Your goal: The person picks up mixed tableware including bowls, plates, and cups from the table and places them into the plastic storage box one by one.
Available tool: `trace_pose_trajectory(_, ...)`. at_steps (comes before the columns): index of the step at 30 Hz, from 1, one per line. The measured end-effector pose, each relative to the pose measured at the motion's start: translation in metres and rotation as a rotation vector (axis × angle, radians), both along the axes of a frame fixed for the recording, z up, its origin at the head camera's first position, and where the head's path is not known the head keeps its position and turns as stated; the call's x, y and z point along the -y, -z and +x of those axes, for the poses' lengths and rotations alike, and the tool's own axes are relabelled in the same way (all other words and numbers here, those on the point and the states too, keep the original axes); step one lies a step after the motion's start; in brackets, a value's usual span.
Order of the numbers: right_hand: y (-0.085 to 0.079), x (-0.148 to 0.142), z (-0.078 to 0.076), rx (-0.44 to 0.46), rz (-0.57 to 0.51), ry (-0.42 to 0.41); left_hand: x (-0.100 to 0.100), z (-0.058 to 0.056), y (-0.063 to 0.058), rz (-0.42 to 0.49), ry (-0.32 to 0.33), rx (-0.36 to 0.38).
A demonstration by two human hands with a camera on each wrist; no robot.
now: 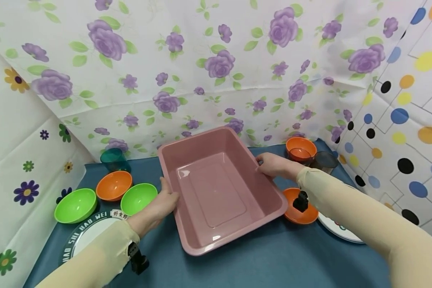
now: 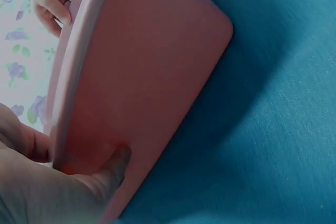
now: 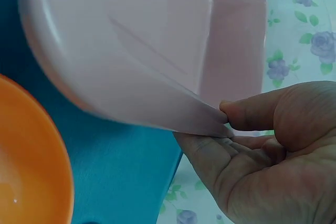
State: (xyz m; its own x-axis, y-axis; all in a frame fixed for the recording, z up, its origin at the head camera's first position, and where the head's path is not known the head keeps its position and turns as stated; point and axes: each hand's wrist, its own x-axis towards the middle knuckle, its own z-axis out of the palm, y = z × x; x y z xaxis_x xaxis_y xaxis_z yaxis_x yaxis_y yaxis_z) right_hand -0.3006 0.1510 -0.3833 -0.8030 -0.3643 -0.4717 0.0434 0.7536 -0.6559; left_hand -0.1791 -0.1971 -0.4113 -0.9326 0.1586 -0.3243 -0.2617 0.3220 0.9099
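A pink rectangular plastic basin sits tilted in the middle of the head view, its inside bare. My left hand grips its left rim, with fingers on the outer wall, as the left wrist view shows. On the opposite side my right hand pinches the right rim between thumb and fingers. In the left wrist view the basin's outer wall slants over the blue tabletop and casts a shadow there. An orange bowl lies close to the basin's corner in the right wrist view.
Left of the basin stand green bowls, an orange bowl, a teal cup and a large plate. To the right are more orange bowls, a dark cup and white plates. Patterned cloth walls enclose the blue table.
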Motion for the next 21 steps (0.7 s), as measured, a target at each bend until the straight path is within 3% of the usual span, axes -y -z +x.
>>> trace_pose_trajectory(8, 0.005, -0.007, 0.007, 0.011, -0.044, 0.008, -0.001, -0.007, 0.003, -0.024, 0.013, -0.026)
trace_pose_trajectory(21, 0.004, -0.017, 0.024, 0.138, -0.168, 0.069, 0.007, -0.025, 0.005, -0.066, 0.094, -0.03)
